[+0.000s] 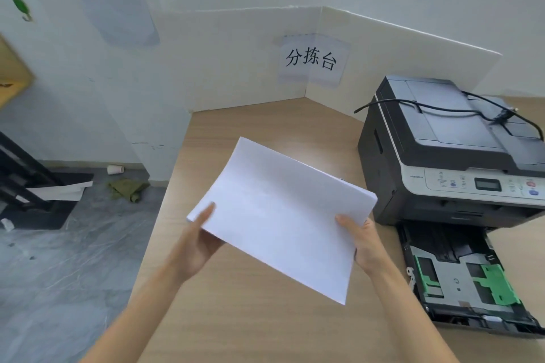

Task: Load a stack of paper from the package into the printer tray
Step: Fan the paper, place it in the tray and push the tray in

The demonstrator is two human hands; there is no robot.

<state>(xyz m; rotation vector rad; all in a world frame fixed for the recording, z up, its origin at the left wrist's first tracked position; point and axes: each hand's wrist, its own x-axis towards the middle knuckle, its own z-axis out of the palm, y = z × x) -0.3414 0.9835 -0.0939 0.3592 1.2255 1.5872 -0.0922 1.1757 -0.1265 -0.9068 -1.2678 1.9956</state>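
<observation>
A stack of white paper [280,212] is held above the wooden table, tilted, slightly bowed along its length. My left hand [197,242] grips its near left corner, thumb on top. My right hand [364,240] grips its right edge, thumb on top. To the right stands a black and grey printer [442,153]. Its paper tray [460,280] is pulled out toward me, with green guides inside and no paper in it. The paper package is not in view.
A black cable [442,109] lies across the printer lid. White partition boards [236,68] with a printed sign [311,59] stand behind the table [265,327]. On the floor at left lie a paper cup [115,169], a green rag [126,188] and a dark rack [32,186].
</observation>
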